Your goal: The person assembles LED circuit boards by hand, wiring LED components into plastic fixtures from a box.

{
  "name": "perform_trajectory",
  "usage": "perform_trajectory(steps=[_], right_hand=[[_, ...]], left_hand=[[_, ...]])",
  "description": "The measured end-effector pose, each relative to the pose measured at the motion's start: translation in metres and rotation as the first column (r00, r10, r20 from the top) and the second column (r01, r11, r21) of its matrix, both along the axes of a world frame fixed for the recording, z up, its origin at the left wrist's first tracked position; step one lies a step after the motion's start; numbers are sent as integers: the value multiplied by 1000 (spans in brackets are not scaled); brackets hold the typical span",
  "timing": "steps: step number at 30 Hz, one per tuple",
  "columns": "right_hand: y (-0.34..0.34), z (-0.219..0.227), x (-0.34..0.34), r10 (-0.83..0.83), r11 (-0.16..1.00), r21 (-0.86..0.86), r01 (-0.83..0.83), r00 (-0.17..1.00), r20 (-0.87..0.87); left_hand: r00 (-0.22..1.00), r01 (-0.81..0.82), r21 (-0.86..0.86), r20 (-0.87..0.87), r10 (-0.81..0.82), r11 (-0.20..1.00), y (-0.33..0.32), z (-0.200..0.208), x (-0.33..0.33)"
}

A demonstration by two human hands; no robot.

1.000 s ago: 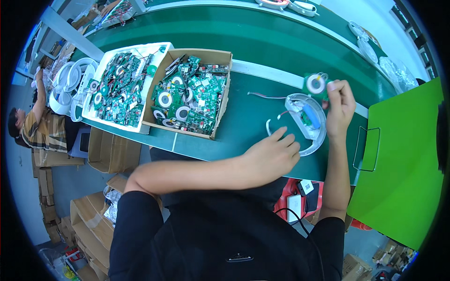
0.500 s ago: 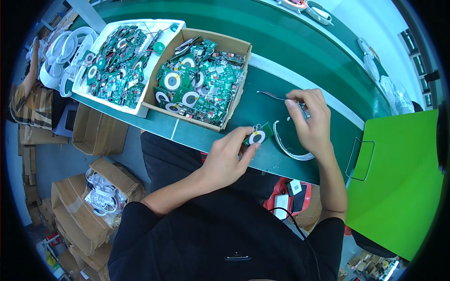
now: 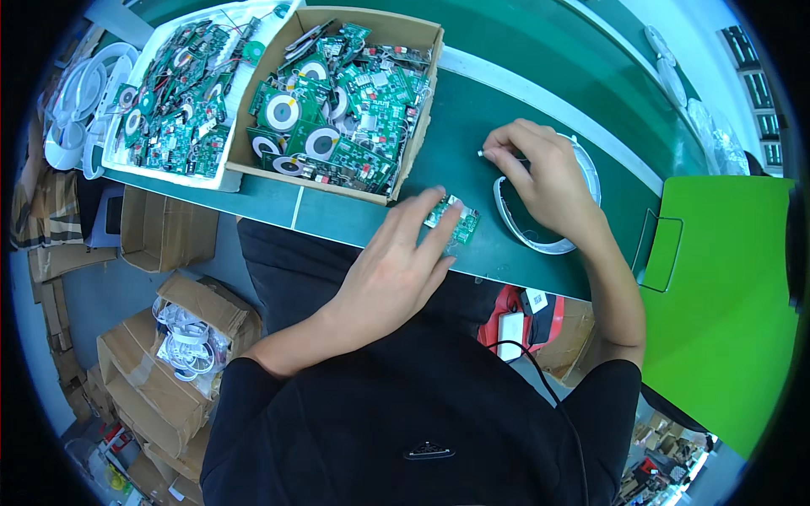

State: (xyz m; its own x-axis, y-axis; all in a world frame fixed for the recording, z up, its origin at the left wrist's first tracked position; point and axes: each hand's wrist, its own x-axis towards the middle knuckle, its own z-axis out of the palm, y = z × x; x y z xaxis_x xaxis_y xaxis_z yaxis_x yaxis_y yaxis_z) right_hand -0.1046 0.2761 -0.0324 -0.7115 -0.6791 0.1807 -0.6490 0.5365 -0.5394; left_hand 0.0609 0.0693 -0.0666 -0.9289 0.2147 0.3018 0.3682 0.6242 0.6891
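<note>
My left hand (image 3: 396, 257) has its fingers spread, the fingertips touching a small green circuit board (image 3: 466, 224) near the table's front edge. The board's component side faces up. To its right, my right hand (image 3: 544, 173) is closed in a pinch, with a small white wire connector (image 3: 481, 153) poking out at the fingertips. Most of the wire is hidden by that hand. Beneath and around the right hand lies a white ring-shaped housing (image 3: 593, 164), partly covered by the hand and wrist.
Left of my hands stands a cardboard box (image 3: 432, 88) of green boards with round coils; beyond it is a white foam tray (image 3: 232, 143) of more boards. White rings (image 3: 67, 152) lie farther left. A bright green panel (image 3: 717, 312) with a wire handle (image 3: 675, 253) borders the right.
The circuit board has been turned from coil side to component side, and my left fingers have spread from their pinch. My right hand has drawn in the wire, leaving only its connector showing.
</note>
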Motion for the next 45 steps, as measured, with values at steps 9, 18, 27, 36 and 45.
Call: perform_trajectory(steps=[9,18,27,36,45], right_hand=[[19,-16,23,14,993,-118,-25,996,-89],[30,-17,16,-5,942,-334,-24,996,-85],[30,-23,20,-75,925,-379,40,994,-78],[28,-25,17,-42,968,-248,-42,945,-325],[24,-29,20,-72,962,-274,-11,954,-292]], left_hand=[[998,-53,-99,17,55,994,14,-14,-16],[992,-118,241,-11,124,963,23,-6,-44],[976,-166,382,-65,206,909,56,-11,-84],[984,-143,453,-33,178,880,60,-23,-85],[982,-180,442,22,190,879,58,-24,-83]])
